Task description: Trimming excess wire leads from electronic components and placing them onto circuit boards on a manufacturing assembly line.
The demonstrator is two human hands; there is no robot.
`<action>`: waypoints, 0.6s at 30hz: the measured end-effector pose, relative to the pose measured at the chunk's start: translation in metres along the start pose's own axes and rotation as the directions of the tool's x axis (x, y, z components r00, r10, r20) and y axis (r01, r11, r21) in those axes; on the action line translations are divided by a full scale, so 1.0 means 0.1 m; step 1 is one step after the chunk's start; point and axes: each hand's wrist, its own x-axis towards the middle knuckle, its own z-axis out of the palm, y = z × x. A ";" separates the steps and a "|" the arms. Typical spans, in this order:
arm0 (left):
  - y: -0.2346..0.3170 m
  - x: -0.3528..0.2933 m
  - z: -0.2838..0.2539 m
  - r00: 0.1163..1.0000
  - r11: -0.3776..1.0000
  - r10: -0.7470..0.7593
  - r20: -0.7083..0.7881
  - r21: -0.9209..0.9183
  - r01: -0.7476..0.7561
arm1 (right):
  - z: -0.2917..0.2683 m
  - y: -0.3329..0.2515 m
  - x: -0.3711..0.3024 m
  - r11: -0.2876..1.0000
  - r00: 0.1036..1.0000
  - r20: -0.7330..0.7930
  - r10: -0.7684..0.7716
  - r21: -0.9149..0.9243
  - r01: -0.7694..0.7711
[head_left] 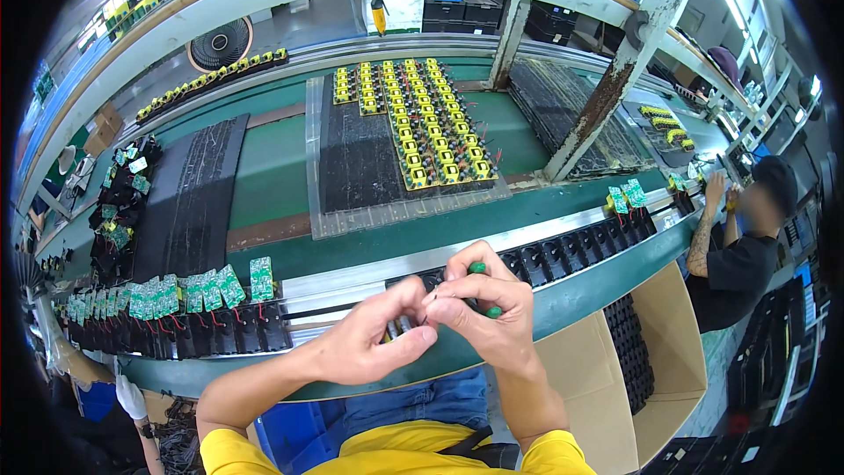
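Note:
Both my hands meet over the near edge of the green workbench (272, 171). My left hand (374, 334) pinches a small black part with thin wires between thumb and fingers. My right hand (483, 303) is closed around a tool with a green handle (492, 310), its tip pointed at that part. Directly beneath the hands runs a row of black housings (563, 255) on a metal rail (352, 277). To the left, several green circuit boards (189, 290) stand in black housings along the same rail.
A tray of yellow transformers (422, 127) lies on a black mat at the bench middle. Black foam mats (189, 193) sit left. A cardboard box (651, 361) with stacked black housings stands at my right. Another person (747, 246) works at the right.

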 end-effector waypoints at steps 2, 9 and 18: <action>0.06 -0.03 0.02 0.960 0.890 0.248 -0.134 0.422 -0.171 | 0.04 -0.06 -0.03 0.986 0.992 -0.110 0.060 -0.146 -0.075; 0.20 -0.02 -0.12 0.970 0.922 0.094 -0.224 0.387 0.000 | 0.05 -0.01 -0.28 0.805 0.994 -0.089 -0.064 -0.593 -0.001; -0.05 0.07 -0.42 0.968 0.761 -0.020 -0.248 0.624 0.176 | 0.04 0.30 -0.53 0.406 0.995 0.101 0.012 -0.910 0.088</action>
